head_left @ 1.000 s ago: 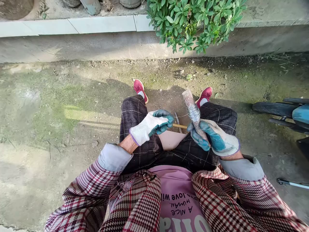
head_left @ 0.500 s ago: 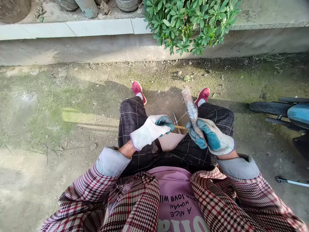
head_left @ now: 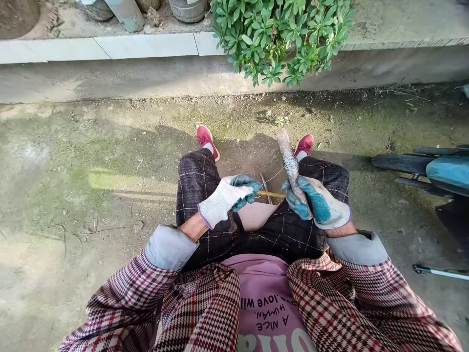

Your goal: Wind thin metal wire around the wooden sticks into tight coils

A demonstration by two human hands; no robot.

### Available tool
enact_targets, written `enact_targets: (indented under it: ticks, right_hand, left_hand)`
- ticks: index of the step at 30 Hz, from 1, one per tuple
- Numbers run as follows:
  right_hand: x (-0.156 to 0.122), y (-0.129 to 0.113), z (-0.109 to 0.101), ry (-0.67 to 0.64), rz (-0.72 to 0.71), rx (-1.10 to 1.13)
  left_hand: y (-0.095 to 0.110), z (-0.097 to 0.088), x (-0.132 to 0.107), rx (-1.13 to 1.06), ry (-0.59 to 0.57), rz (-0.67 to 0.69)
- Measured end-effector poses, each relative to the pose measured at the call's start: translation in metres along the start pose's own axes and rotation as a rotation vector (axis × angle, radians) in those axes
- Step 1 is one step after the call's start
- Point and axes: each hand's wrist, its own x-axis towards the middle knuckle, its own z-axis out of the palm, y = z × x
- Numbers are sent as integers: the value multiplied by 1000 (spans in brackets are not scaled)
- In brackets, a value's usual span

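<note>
Ground: bare earth (head_left: pixel 146 210), partly green.
Wire-wound stick (head_left: pixel 284 142): between 12 and 1 o'clock from the pink shirt (head_left: pixel 262 278); probably light and stiff, best gripped at its bare lower end, because the wire coil (head_left: pixel 290 163) may slide.
Right hand (head_left: pixel 319 201): at 5 o'clock from the stick, gloved, wrapped around that end.
Left hand (head_left: pixel 234 194): at 8 o'clock, gloved, fingers curled, seemingly pinching the wire strand (head_left: pixel 273 178).
Leafy plant (head_left: pixel 282 39): at 12 o'clock, well apart.

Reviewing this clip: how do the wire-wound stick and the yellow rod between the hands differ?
The stick is thick and brownish; the yellow rod is slimmer. The stick carries coiled wire; the rod's visible stretch shows no such coil. The stick slants steeply; the rod lies nearly level in the picture. Both are elongated.
</note>
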Motion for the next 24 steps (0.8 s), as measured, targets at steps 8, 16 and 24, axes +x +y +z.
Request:
enact_targets:
  ticks: [8, 16, 24]
  right_hand:
    - [-2, 3, -2, -11, -5, 0]
    - [-1, -1, 3, 13, -24, 6]
    - [-1, 0, 3, 14, -19, -2]
  left_hand:
    - [-4, -4, 2, -108, 17, 28]
    - [6, -3, -2, -28, 69, 22]
    - [1, -5, 1, 50, 103, 95]
